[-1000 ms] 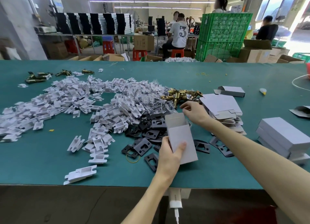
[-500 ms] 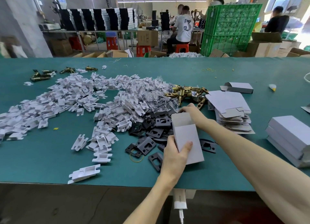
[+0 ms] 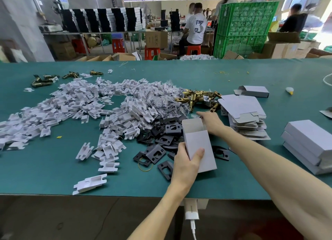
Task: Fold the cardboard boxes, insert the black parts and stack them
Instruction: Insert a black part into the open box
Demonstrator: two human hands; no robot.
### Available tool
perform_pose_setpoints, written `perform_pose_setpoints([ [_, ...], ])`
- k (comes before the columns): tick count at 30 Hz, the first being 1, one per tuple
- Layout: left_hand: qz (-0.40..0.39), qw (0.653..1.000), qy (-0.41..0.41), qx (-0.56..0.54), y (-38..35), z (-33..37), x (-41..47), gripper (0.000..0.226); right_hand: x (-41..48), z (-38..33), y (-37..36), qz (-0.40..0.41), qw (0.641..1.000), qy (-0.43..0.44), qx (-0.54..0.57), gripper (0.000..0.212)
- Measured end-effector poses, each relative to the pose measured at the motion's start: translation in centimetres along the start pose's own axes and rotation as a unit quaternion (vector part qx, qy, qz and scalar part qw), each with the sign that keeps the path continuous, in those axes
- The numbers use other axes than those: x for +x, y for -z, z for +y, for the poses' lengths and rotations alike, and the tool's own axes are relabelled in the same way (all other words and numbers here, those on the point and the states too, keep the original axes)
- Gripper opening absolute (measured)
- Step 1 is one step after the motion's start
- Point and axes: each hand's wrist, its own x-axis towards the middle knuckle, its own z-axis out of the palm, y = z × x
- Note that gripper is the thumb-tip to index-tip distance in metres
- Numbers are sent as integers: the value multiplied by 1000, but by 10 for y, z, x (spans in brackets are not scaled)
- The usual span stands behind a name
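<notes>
My left hand grips a small grey cardboard box, thumb on its front face, its open end with the flap up pointing away from me. My right hand reaches past the box's open end, fingers stretched toward a small clear packet by the brass parts; whether it holds anything I cannot tell. Black plates lie in a loose pile under and left of the box. A stack of folded boxes sits at the right.
A big heap of white plastic inserts covers the left of the green table. Brass latches lie behind my right hand, flat box blanks to its right. One folded box lies farther back.
My right hand slid left and forward from beside the flat blanks to the far side of the box's open end. The left hand kept its hold on the box.
</notes>
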Motion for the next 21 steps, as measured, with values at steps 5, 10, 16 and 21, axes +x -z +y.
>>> perform_pose_setpoints([
  [5,1,1000,0,4,0,-1,0,25,4,0,1,8,1000,-12,22,32],
  [10,0,1000,1,11,0,-1,0,25,4,-2,1,25,993,-75,93,22],
  [16,-2,1000,1,11,0,1,-1,23,-4,-2,8,81,978,-95,170,38],
  [21,-5,1000,-1,4,-1,4,-2,23,-11,-2,21,115,971,-41,208,7],
])
